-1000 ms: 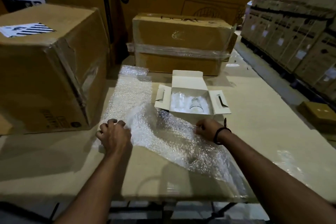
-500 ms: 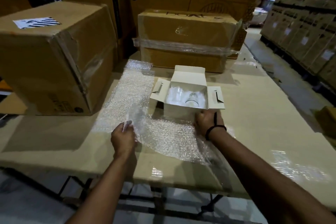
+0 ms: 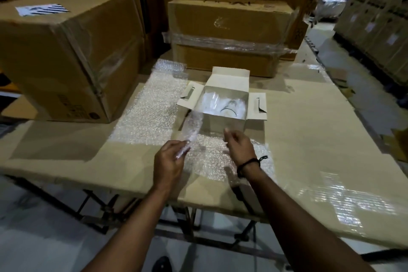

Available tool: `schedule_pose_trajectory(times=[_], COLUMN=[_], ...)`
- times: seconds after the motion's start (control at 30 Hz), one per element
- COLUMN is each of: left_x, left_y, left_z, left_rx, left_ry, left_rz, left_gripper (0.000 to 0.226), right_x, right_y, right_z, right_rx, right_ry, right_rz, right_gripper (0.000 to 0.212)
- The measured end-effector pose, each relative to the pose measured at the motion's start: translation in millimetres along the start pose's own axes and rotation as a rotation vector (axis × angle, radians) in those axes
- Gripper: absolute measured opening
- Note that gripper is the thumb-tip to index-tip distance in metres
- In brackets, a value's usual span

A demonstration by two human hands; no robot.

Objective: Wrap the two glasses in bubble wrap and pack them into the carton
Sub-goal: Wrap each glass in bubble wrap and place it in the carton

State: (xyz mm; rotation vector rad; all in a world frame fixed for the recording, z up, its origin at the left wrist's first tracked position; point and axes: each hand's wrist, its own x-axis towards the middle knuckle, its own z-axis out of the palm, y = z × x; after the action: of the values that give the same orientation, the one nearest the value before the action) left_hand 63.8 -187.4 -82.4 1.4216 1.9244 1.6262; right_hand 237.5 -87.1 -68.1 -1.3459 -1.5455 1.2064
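My left hand (image 3: 170,161) gripped a raised strip of bubble wrap (image 3: 191,130) just in front of the carton (image 3: 225,122). My right hand (image 3: 239,148) hovered alongside, loosely curled, and I couldn't tell if it held anything. One glass (image 3: 229,109) lay wrapped inside the carton, so I judged packing about half done.

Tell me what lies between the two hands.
In the head view, a bubble wrap sheet spreads on the table between the left hand and the right hand; the left hand grips its lifted edge.

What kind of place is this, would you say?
Most likely a warehouse packing station: rows of stacked cartons stand along the right, large taped boxes sit on the table, and bubble wrap lies beside a small open carton.
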Motion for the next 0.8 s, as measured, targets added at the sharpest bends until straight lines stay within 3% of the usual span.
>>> schedule_pose_trajectory(times=[0.07, 0.13, 0.23, 0.3, 0.43, 0.57, 0.8], left_x=[-3, -6, -8, -7, 16, 22, 25], left_y=[4, 7, 15, 17, 12, 10, 23], left_z=[9, 17, 20, 16, 19, 39, 58], left_rx=[0.029, 0.086, 0.121, 0.081, 0.248, 0.604, 0.827], left_ry=[-0.077, -0.179, -0.306, -0.269, -0.141, -0.387, -0.416], left_rz=[0.102, 0.226, 0.276, 0.308, 0.093, -0.073, -0.15], left_gripper=[0.019, 0.026, 0.05, 0.061, 0.067, 0.051, 0.058], right_x=[6, 12, 17, 17, 18, 19, 13], right_y=[-17, -28, -33, -32, -20, 0, 27], right_z=[6, 10, 2, -14, -62, -97, -108], right_rx=[0.2, 0.237, 0.116, 0.052, -0.132, -0.407, -0.727], right_ry=[-0.155, -0.214, -0.138, -0.098, -0.007, 0.079, 0.089], right_rz=[0.158, 0.202, 0.187, 0.197, 0.184, 0.203, 0.319], right_gripper=[0.061, 0.064, 0.05, 0.038, 0.025, 0.021, 0.047])
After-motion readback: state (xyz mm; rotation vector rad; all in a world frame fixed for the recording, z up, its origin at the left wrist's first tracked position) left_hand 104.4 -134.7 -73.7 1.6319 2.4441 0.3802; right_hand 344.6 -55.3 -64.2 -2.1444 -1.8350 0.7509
